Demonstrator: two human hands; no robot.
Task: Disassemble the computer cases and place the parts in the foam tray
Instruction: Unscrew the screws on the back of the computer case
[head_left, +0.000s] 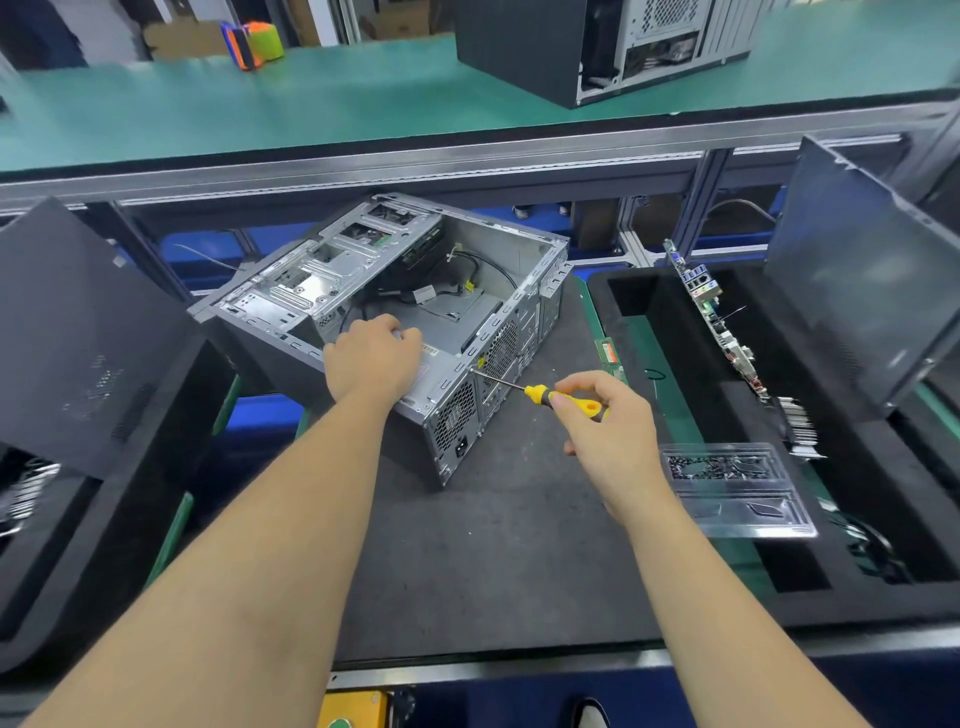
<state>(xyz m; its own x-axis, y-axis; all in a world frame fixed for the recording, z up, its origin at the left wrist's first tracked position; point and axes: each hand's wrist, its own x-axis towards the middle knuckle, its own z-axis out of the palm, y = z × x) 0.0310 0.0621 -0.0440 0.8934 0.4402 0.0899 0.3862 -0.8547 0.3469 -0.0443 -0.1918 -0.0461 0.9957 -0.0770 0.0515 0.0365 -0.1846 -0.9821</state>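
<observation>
At far left a black side panel (78, 338) leans over dark foam; at centre the computer case (395, 312) lies open on the grey mat, largely emptied by the look of it, only loose cables and its drive cage left inside. The left hand (371, 358) curls over the case's top edge, steadying it; the right hand (597, 421) grips a yellow screwdriver (550, 397), tip at a rear-panel screw, so that panel seems still fastened. The foam tray (649, 280) at right already holds a motherboard (722, 332) on edge; a clear plastic box (737, 488) lies across it. Another case stands on the far bench. No writing is legible.
</observation>
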